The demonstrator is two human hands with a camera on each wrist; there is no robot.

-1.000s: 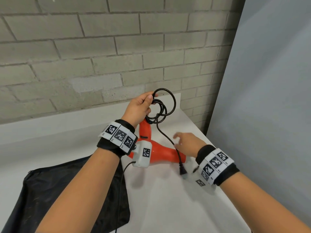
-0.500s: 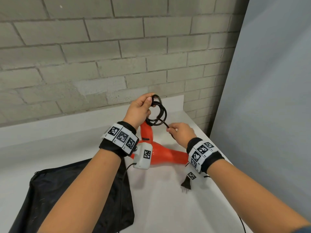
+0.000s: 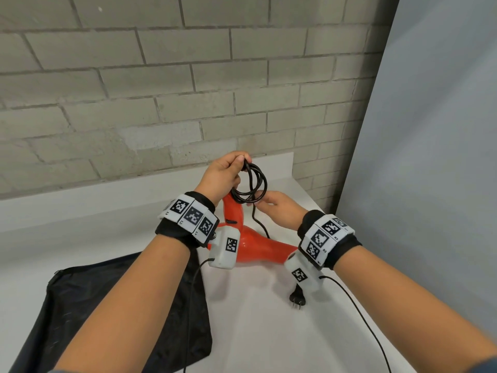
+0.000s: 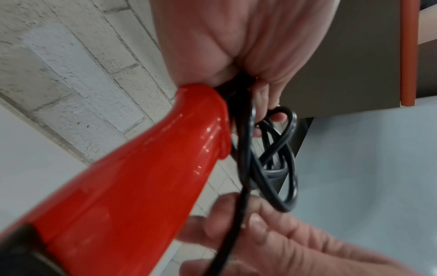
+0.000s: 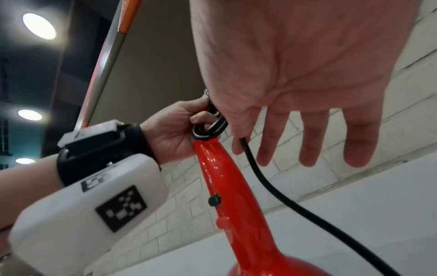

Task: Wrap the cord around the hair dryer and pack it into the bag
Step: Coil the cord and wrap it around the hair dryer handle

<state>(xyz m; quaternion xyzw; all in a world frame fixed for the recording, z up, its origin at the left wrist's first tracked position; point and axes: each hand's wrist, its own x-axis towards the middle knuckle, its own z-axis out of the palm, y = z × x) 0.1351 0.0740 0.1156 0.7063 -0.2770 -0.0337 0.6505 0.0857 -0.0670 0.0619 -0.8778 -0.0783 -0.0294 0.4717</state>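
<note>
Mid-wrap, cord step not yet done. Red hair dryer point(image 3: 258, 244) lying on white surface point(image 3: 258, 332), handle tilted up toward brick wall point(image 3: 161, 90); body btwn the two wrists. Left hand point(image 3: 222, 175) gripping handle end w/ fingers point(image 3: 236, 160) curled round a bundle of black cord point(image 3: 252, 184) coils, several loops pinned at the top, hanging just beside handle tip. Left wrist view confirms: coils bunched against handle end, thumb & fingers closed on them. Right hand point(image 3: 279, 210) just below the coils, touching bottom of the loop; in right wrist view index finger & thumb side appear to pinch the loose run of cord, other fingers point(image 5: 357, 142) straight & spread, holding nothing. Loose run drops from there past the dryer body, partly hidden behind right wrist, ends at plug point(image 3: 297, 301) lying flat on surface near right wrist, apart from dryer. Black bag point(image 3: 113, 300) flat on surface at left, under left forearm, zipper edge visible; open or closed, cannot tell. Judgement: coiling abt two-thirds along, short tail + plug left. Next move probably needs right hand to feed remaining tail up into one more loop, left to re-pinch w/o letting earlier coils spring loose, then tuck plug, then lift the whole lot over to bag. Risk: coils slipping during re-grip.
</note>
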